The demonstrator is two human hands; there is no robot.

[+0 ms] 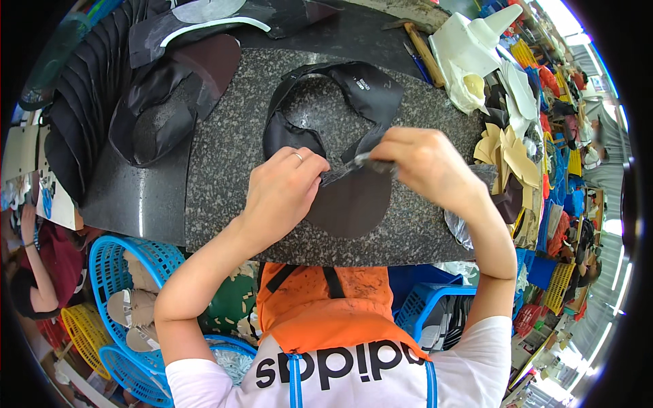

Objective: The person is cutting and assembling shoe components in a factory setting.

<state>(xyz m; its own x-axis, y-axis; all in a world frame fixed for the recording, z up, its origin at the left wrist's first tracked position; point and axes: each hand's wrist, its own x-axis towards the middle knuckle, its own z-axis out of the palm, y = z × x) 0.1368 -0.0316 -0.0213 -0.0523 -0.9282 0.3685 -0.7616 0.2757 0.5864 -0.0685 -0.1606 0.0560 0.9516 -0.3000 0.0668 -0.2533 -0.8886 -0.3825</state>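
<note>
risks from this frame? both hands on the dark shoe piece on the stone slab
1. The right hand pinches a thin tool or strip right beside the left hand; a slip could nick the fingers.
2. The black shoe upper trails loose behind the grip and could drag or crease.
3. The dark oval piece lies near the granite slab front edge; it might slide off.

Left hand [286,183] and right hand [425,163] cover the join of the black shoe upper [340,102] and the dark tongue piece [350,204] — thin tool [373,164] tip blurred, grip unclear; clutter at right rim too small to tell.
</note>
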